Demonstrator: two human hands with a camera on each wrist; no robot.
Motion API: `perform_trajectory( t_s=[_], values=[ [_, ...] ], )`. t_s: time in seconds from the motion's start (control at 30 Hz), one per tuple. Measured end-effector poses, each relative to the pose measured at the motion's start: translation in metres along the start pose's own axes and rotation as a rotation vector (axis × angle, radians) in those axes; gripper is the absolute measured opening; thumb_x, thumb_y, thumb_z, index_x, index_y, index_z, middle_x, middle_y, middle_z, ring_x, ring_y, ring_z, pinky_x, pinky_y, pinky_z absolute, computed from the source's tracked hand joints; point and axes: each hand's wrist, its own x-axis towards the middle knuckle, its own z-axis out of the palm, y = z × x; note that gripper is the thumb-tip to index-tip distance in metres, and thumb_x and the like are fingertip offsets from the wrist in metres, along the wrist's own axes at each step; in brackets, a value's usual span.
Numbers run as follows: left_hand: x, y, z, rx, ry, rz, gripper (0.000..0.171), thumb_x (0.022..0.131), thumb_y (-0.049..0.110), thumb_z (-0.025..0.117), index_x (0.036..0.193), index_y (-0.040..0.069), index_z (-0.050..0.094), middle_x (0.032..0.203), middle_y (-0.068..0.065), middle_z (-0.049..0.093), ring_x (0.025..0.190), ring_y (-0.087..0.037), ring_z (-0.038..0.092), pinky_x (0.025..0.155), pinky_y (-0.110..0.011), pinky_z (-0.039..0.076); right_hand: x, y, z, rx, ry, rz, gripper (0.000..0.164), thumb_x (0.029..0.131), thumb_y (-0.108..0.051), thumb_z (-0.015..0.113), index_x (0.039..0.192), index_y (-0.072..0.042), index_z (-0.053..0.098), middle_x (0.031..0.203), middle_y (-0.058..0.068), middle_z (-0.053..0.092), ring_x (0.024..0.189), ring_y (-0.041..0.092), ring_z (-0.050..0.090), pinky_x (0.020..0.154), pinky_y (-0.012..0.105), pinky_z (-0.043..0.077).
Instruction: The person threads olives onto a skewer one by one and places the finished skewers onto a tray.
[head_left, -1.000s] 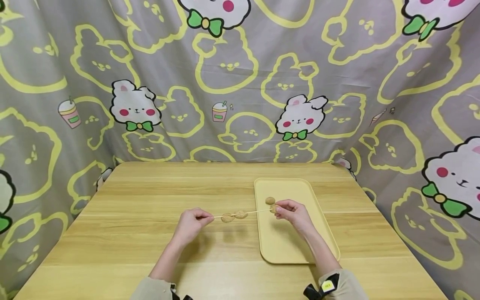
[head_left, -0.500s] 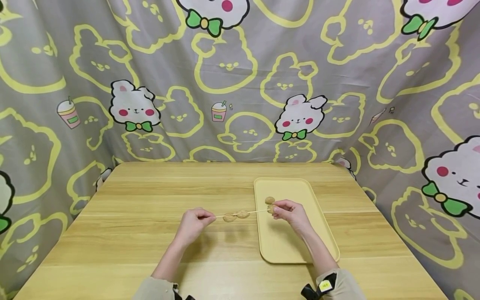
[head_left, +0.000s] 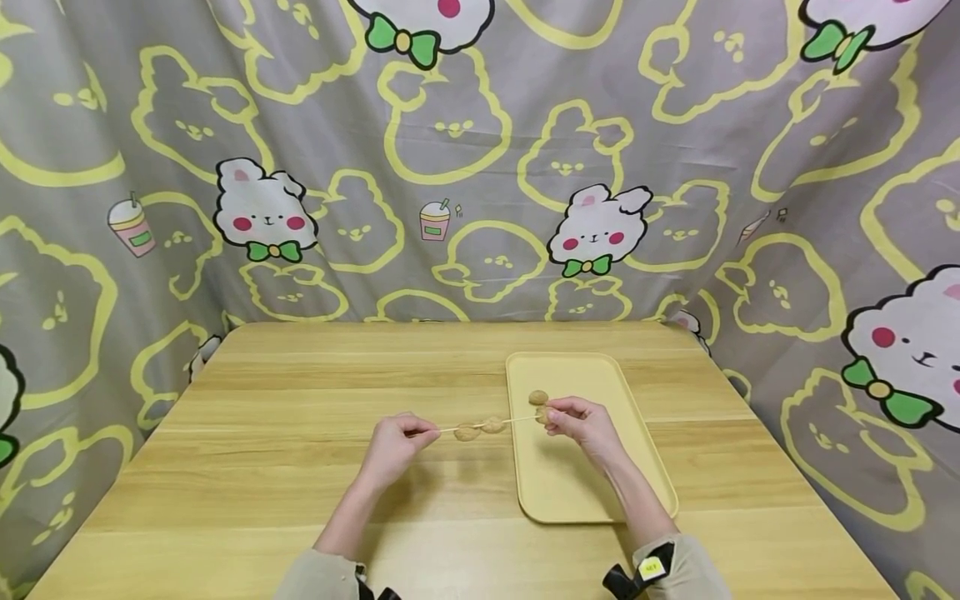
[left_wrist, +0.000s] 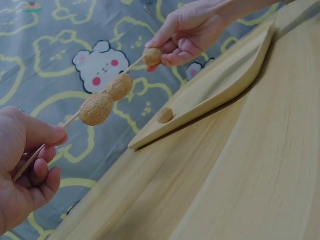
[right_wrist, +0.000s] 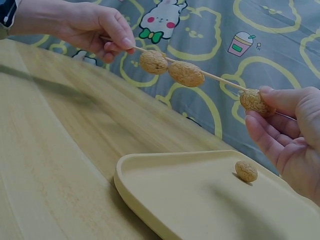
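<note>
In the head view my left hand (head_left: 394, 450) pinches the near end of a thin wooden skewer (right_wrist: 225, 80) between thumb and fingers. Two brown, wrinkled, meatball-like balls are threaded on it: one ball (left_wrist: 96, 109) nearer my left hand, the other ball (left_wrist: 119, 87) close beside it. At the skewer's far tip, a third ball (right_wrist: 255, 102) is pinched by my right hand (head_left: 588, 427), above the tray. The tip meets this ball; how deep it goes in is hidden. One more ball (right_wrist: 246, 171) lies loose on the yellow tray (head_left: 570, 492).
The tray rests on the right half of a wooden table (head_left: 247, 467). A grey curtain (head_left: 480, 167) with yellow and white cartoon animals hangs behind and at both sides. Dark straps with cameras sit at both sleeves.
My left hand has moved slightly right with the skewer and its two threaded balls, narrowing the gap to the third ball. The right hand stays nearly in place.
</note>
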Motion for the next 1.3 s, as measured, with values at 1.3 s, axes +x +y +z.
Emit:
perform_trajectory(
  t_s=[1.3],
  values=[
    [-0.001, -0.002, -0.001, -0.035, 0.041, -0.036, 0.006, 0.079, 0.005, 0.072, 0.081, -0.001, 0.072, 0.073, 0.000, 0.062, 0.072, -0.014, 0.057, 0.062, -0.024, 0.046, -0.004, 0.012, 0.048, 0.488, 0.261, -0.082, 0.014, 0.090, 0.009, 0.050, 0.090, -0.003, 0.057, 0.075, 0.005, 0.064, 0.066, 0.013, 0.064, 0.063, 0.022, 0.053]
  ],
)
